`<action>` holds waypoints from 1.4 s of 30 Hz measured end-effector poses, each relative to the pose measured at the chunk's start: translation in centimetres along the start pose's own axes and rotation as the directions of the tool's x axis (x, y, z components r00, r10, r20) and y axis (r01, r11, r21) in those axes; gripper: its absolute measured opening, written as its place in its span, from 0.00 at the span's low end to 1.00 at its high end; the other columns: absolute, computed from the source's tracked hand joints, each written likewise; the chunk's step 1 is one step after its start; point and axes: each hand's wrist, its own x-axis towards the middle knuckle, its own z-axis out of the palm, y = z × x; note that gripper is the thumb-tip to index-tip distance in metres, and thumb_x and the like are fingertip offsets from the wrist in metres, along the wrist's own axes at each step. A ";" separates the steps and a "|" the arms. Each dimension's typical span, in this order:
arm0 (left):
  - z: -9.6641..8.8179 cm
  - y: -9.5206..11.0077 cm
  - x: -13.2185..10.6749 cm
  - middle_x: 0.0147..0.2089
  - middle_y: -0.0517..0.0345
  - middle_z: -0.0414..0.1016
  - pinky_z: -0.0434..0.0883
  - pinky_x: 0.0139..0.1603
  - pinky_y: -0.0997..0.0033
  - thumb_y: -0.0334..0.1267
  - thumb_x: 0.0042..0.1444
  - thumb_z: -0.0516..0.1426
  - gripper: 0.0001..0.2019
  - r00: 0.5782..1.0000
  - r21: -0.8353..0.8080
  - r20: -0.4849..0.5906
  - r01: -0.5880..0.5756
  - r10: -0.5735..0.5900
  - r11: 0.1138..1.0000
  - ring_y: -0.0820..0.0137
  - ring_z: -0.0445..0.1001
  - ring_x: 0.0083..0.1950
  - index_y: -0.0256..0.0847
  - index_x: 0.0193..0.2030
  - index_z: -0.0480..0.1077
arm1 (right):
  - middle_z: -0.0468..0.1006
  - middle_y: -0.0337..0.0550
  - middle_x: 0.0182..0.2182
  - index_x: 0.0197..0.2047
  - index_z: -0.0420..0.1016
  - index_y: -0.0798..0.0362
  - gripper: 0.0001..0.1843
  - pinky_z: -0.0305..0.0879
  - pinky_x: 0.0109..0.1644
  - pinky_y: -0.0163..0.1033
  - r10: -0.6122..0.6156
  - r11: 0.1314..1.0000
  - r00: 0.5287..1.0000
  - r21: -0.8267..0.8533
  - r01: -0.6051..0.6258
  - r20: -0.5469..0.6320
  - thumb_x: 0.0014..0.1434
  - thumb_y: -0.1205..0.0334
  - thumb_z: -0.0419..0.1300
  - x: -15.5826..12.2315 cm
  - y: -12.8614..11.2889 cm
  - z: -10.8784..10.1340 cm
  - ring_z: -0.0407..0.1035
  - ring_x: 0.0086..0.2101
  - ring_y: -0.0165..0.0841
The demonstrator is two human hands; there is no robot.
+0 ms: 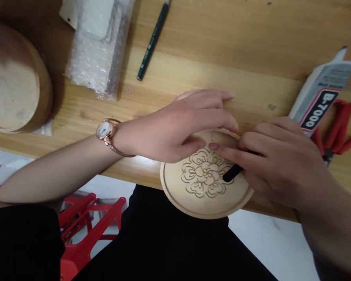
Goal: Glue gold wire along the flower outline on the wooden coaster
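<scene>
At the far left you had a round wooden block (14,78) on the table (245,43); a red stool (90,230) stood below the edge; next came a bubble-wrapped packet (96,50) and a dark green pencil (153,41), neither touched by you. Your left hand (175,127) reached over the upper part of a pale round disc (206,185), its thumb and forefinger apart; whether a fine strand lay under the thumb, I could not tell. The disc lay across the table's near edge, its near rim out over your lap; its flower pattern (200,171) showed petals and centre fully outlined, with gold glints along parts of the lines; I judged the work well advanced, though darker stretches may have wanted attention; a faint short line ran above the flower, and its completion could not be confirmed. Your right hand (269,164) was closed on a black tool (232,173), forefinger stretched towards the left thumb; beyond it lay a B-7000 tube (321,99) and red-handled scissors (341,130).
</scene>
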 end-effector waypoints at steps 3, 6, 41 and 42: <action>0.0 0.0 0.0 0.50 0.51 0.72 0.57 0.70 0.55 0.24 0.55 0.50 0.21 1.000 0.019 0.002 -0.002 0.002 1.000 0.59 0.54 0.71 0.36 0.56 0.67 | 0.69 0.39 0.23 0.39 0.76 0.48 0.15 0.51 0.38 0.43 -0.004 1.000 1.000 -0.009 0.004 0.004 0.67 0.65 0.48 0.0 0.0 0.0 0.56 0.32 0.35; 0.0 0.1 0.0 0.50 0.52 0.73 0.57 0.69 0.56 0.26 0.56 0.51 0.20 1.000 0.017 0.008 0.014 -0.014 1.000 0.61 0.54 0.71 0.38 0.56 0.66 | 0.69 0.40 0.23 0.39 0.77 0.49 0.15 0.51 0.38 0.43 -0.001 1.000 1.000 -0.006 0.001 0.003 0.67 0.65 0.48 0.0 0.0 0.1 0.56 0.32 0.35; 0.4 0.1 0.0 0.50 0.45 0.70 0.58 0.67 0.53 0.28 0.57 0.51 0.18 0.999 0.062 -0.034 -0.030 0.032 0.998 0.56 0.58 0.68 0.34 0.55 0.67 | 0.68 0.39 0.23 0.41 0.77 0.49 0.14 0.52 0.38 0.43 -0.002 1.000 1.000 0.006 0.002 0.003 0.65 0.69 0.50 0.0 0.0 0.0 0.56 0.32 0.36; 0.5 0.1 0.1 0.50 0.44 0.70 0.58 0.67 0.53 0.29 0.58 0.52 0.18 0.998 0.067 -0.040 -0.038 0.041 0.997 0.56 0.58 0.68 0.33 0.55 0.67 | 0.68 0.40 0.23 0.40 0.78 0.49 0.14 0.52 0.38 0.44 -0.003 1.000 1.000 0.007 0.003 0.002 0.65 0.69 0.50 0.0 0.0 0.0 0.56 0.32 0.36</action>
